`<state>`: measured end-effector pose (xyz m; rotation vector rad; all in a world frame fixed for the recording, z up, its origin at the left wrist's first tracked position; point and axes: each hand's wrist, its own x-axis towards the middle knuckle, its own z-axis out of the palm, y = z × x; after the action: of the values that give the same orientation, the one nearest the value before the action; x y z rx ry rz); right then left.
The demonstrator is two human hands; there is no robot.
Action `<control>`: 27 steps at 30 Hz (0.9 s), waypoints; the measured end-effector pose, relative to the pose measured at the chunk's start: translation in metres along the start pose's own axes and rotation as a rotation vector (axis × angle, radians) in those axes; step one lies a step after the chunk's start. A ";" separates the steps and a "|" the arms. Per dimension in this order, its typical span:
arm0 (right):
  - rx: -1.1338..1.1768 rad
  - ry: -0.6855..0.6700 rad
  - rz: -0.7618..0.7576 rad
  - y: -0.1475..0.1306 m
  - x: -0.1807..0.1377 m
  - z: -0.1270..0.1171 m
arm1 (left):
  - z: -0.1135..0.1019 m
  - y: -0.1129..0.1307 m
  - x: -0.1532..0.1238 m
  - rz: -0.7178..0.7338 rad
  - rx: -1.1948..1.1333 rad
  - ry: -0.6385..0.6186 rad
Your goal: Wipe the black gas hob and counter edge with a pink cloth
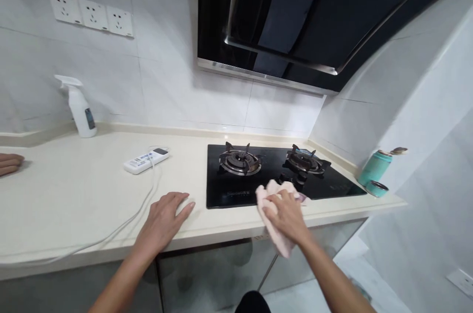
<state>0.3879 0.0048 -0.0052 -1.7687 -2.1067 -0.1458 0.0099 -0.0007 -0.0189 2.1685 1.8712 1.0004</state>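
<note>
My right hand [286, 214] presses a pale pink cloth [271, 192] on the front edge of the black glass gas hob [275, 167], its fingers closed over the cloth. Part of the cloth hangs down over the counter's front edge. My left hand [164, 219] lies flat on the cream countertop [74, 194] just left of the hob, fingers stretched out, holding nothing. The hob has two burners, a left burner [239, 160] and a right burner [306, 159].
A white remote control [146, 160] and a white cable [125, 222] lie on the counter. A white spray bottle [81, 108] stands by the wall. A teal flask [375, 167] and its cap [377, 188] stand at the right. Another person's fingers [9, 162] rest at the far left. A black range hood [306, 17] hangs overhead.
</note>
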 end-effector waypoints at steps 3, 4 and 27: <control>0.128 -0.036 -0.151 -0.078 0.000 0.007 | -0.003 0.000 0.000 -0.025 -0.074 0.038; 0.161 -0.058 -0.216 -0.103 0.000 0.010 | -0.004 -0.001 0.000 -0.039 -0.104 0.053; -0.003 0.134 -0.055 0.055 -0.026 0.006 | -0.016 -0.005 0.003 -0.175 -0.195 -0.019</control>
<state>0.4434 -0.0060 -0.0287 -1.6544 -2.0613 -0.2743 -0.0026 -0.0021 -0.0080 1.8643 1.8324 1.0727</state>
